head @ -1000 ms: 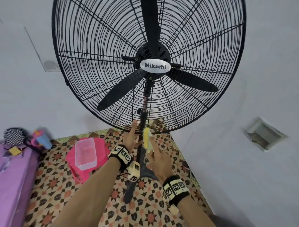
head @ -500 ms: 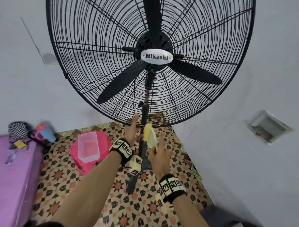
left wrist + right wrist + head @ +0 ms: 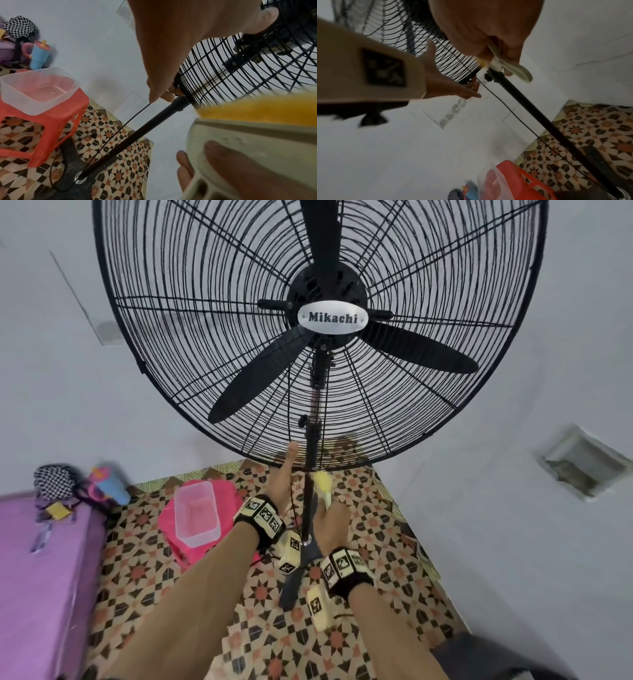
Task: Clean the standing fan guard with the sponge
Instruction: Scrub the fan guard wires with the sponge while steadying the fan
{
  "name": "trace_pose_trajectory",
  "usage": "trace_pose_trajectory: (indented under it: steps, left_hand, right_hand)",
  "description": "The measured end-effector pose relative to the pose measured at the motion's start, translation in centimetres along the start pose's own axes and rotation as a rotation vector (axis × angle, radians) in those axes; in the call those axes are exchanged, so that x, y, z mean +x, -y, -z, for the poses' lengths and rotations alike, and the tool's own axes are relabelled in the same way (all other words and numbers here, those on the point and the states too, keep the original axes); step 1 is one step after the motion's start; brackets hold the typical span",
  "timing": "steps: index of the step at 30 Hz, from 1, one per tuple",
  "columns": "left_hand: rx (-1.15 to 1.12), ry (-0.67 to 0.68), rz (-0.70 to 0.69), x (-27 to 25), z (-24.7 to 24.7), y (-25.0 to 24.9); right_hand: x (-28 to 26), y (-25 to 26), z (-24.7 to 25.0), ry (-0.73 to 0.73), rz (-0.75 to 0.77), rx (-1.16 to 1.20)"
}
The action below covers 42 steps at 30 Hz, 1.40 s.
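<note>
While a clear tub (image 3: pixel 197 517) sits on the pink stool (image 3: pixel 236 498) at left, the left hand (image 3: pixel 282 484) seems to hook its fingers (image 3: pixel 169 95) round the bottom rim of the fan grille (image 3: pixel 394 419); right of the pole (image 3: pixel 310 501), the right hand (image 3: pixel 334 525) grips a yellow brush (image 3: pixel 323 484) just beside it.

The black wire metal fan guard (image 3: pixel 205 301) looks matt; cream plastic brush (image 3: pixel 248 135) smooth; clear rectangular plastic tub (image 3: pixel 196 513) frosted.
</note>
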<state>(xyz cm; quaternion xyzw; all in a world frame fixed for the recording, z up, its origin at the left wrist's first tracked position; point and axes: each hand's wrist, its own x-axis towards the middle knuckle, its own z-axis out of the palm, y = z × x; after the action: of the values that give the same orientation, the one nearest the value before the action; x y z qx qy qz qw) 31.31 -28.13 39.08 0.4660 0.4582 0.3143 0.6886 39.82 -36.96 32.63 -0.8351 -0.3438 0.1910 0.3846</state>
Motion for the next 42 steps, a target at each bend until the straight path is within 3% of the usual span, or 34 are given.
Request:
trace_pose_trajectory:
  steps: [2,5,8,11,17,20,22,25,31,35,38,42]
  left_hand:
    - [0.017,0.007,0.0,0.8,0.3,0.6]
    - [0.081,-0.001,-0.013,0.7,0.4,0.6]
    - [0.109,-0.018,-0.034,0.3,0.2,0.5]
    - [0.126,-0.001,-0.027,0.6,0.4,0.7]
    - [0.13,0.03,0.031,1.3,0.9,0.9]
    - [0.137,0.029,0.05,0.9,0.8,0.7]
    - [0.176,0.045,-0.013,0.8,0.6,0.9]
    - [0.156,0.033,-0.019,0.8,0.6,0.8]
    - [0.059,0.053,-0.042,1.2,0.2,0.7]
    - [-0.044,0.103,-0.019,1.3,0.0,1.0]
    - [-0.098,0.059,-0.013,1.5,0.2,1.5]
    - [-0.205,-0.046,0.03,2.5,-0.4,2.2]
  right_hand:
    - [-1.9,-0.7,0.0,-0.082,0.04,0.072]
    - [-3.8,-1.5,-0.4,-0.017,0.091,0.086]
    - [-2.0,-0.8,-0.8,0.047,0.094,-0.026]
    - [0.0,0.3,-0.6,0.041,0.05,0.009]
    - [-3.3,0.5,1.1,-0.057,0.126,0.163]
    - [-2.8,0.2,1.3,-0.007,0.078,0.085]
    - [-1.5,0.4,1.1,0.033,0.053,0.002]
    - [0.3,0.7,0.5,0.058,0.049,0.038]
    - [-2.9,-0.9,0.6,-0.111,0.116,0.219]
    - [-2.2,-3.0,1.1,-0.201,0.034,0.299]
    - [0.8,-4.3,1.9,-0.18,-0.129,0.337]
    - [4.3,-3.6,5.2,-0.279,-0.17,0.357]
